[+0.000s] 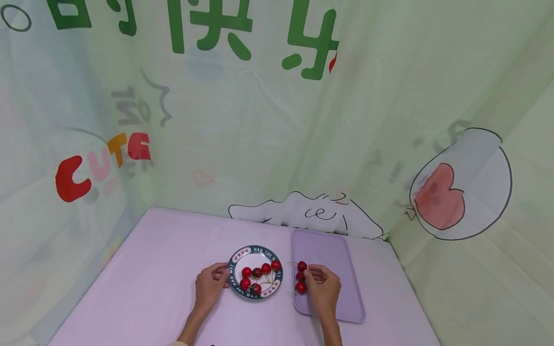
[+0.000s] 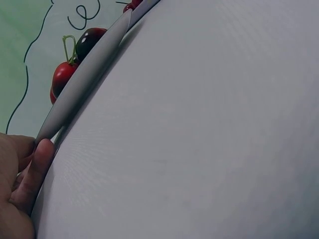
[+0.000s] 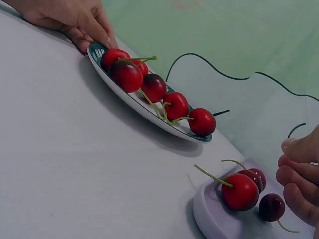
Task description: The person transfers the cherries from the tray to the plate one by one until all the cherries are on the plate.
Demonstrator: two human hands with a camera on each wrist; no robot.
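Observation:
A round plate [image 1: 231, 283] with a dark green patterned rim carries several red cherries [image 1: 266, 268], some with green stems. My left hand [image 1: 209, 284] pinches the plate's left rim, a finger showing beneath the edge in the left wrist view. Over the left part of a lilac tray [image 1: 329, 250], my right hand [image 1: 323, 288] hovers with relaxed, slightly bent fingers. Right beside its fingertips, several cherries [image 3: 240, 192] lie along the tray's left side; one darker cherry [image 3: 271, 207] sits closest under the fingers. No cherry shows between the right fingers.
The plate and tray stand side by side on a pale table [image 1: 164, 269], a narrow gap between them. Behind the table hangs a light green curtain [image 1: 259, 134] with printed letters and drawings, and it also closes off both sides.

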